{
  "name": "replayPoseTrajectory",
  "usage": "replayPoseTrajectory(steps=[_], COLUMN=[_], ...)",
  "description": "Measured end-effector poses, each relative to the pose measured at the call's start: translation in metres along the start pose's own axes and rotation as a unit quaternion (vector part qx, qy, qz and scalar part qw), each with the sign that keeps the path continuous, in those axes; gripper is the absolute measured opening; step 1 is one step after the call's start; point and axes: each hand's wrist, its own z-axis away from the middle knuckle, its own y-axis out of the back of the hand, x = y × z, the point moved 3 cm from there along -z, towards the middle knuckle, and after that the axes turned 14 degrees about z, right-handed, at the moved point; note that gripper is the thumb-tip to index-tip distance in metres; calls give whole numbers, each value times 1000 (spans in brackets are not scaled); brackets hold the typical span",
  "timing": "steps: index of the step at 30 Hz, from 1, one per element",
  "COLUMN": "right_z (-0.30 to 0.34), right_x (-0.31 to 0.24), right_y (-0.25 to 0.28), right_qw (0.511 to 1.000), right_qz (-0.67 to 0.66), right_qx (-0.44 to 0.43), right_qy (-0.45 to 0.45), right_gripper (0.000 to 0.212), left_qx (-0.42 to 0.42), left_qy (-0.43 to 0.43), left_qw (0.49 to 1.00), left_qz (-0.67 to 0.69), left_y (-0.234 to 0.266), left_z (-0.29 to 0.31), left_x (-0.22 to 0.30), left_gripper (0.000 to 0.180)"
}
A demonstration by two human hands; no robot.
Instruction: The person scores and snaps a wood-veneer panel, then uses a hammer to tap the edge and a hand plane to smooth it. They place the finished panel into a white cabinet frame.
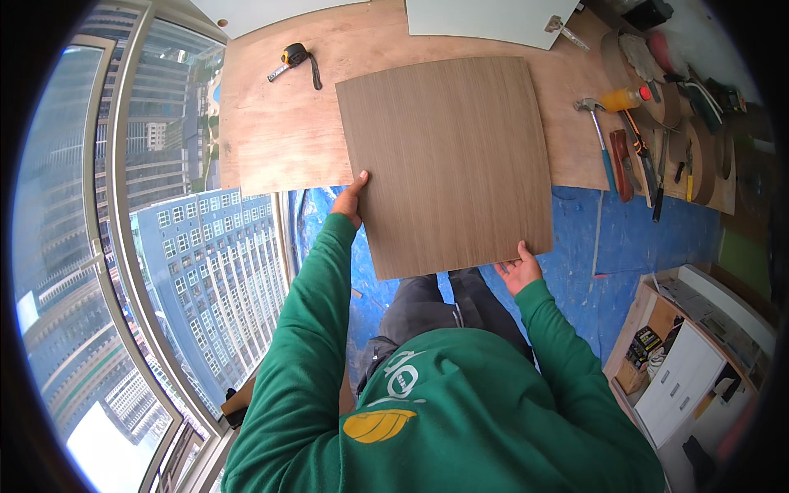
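A brown wood-grain panel (pixel 448 164) reaches from above the plywood worktop out over its near edge, toward my body. My left hand (pixel 352 200) grips its left edge, with the thumb on the top face and the fingers mostly hidden beneath. At the near right corner my right hand (pixel 519 268) holds the panel, thumb on top and fingers under the near edge. Both hands are closed on the same board. Beyond its left far corner, a black and yellow tape measure (pixel 293 56) lies on the plywood with a short length of blade out.
The plywood worktop (pixel 271 140) holds a hammer (pixel 597 131), an orange-handled tool (pixel 637 135) and a yellow bottle (pixel 625 99) at right. White panels (pixel 493 18) lie along the far side. Blue sheeting (pixel 575 238) covers the floor. A window stands left, a drawer cabinet (pixel 682 378) right.
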Motion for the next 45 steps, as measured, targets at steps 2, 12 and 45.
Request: replayPoseTrajectory(steps=[2,12,45], right_z=[5,92,61], right_x=[-3,-69,-204], right_y=[3,24,-79], right_qw=[1000,985,945], right_qz=[-1,-88,135], right_qx=[-1,-59,-260], right_qy=[9,139,144], right_gripper=[54,64,40], left_qx=[-5,-146,-157], left_qy=[-1,47,-233], left_qw=[1000,988,914], left_qz=[0,-14,292], left_y=[-2,-67,-128], left_z=[9,90,259], left_x=[1,23,-51], left_gripper=[87,82,67])
